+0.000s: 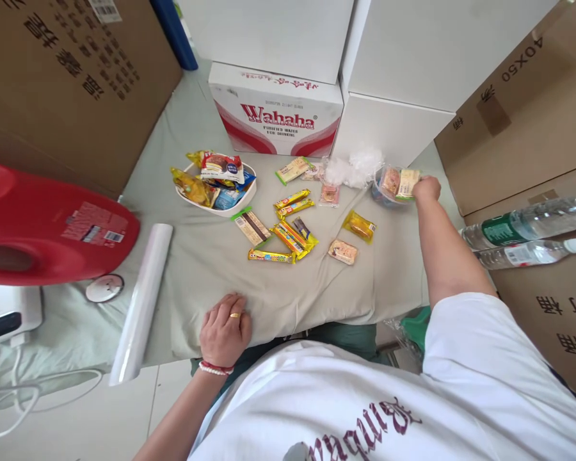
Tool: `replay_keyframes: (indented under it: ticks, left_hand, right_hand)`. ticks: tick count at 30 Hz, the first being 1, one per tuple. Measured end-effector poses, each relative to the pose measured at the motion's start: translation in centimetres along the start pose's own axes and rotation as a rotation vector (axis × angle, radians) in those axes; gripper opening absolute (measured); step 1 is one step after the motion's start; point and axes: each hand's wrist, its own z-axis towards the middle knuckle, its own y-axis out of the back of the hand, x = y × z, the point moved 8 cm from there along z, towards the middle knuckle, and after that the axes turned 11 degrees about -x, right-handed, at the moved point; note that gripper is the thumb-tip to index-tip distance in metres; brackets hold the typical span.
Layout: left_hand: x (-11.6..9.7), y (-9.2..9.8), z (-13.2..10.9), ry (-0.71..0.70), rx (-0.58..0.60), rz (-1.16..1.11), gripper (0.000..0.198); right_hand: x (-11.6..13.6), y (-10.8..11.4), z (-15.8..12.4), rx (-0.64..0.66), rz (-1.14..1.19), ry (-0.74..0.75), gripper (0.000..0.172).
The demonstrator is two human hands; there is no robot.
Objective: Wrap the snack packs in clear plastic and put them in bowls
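Observation:
At the right of the cloth, my right hand (427,188) is closed on the edge of a pale yellow-green snack packet (408,184). The packet is over a clear round tub (380,195), beside a pink-brown wrapped snack (390,180) in it. My left hand (224,330), with a gold ring, rests on the cloth near the front edge, fingers curled and nothing visible in them. Between the hands lie yellow snack sticks (294,237), a brown-striped packet (252,227), a yellow packet (360,226) and a pale wrapped biscuit (343,251). Farther back is a green-edged packet (292,170).
A white basket (195,202) of packaged snacks stands back left. Behind are a Wahaha carton (278,115) and crumpled clear plastic (355,168). At left are a white roll (141,304) and red jug (52,224); at right, two plastic bottles (537,221) beside cardboard boxes (518,109).

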Motion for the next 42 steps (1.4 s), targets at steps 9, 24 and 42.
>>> replay_keyframes:
  ticks: [9, 24, 42]
  left_hand:
    - [-0.1, 0.3, -0.1, 0.012, -0.036, -0.043, 0.032]
    - [1.9, 0.8, 0.5, 0.480, 0.013, -0.478, 0.016]
    - [-7.9, -7.2, 3.5, 1.230, 0.513, -1.650, 0.055]
  right_hand:
    - [4.0, -2.4, 1.3, -0.134, -0.294, -0.050, 0.048]
    - [15.4, -7.7, -18.3, 0.276, 0.853, -0.357, 0.034]
    - [16.0, -6.1, -29.0, 0.323, 1.034, -0.649, 0.030]
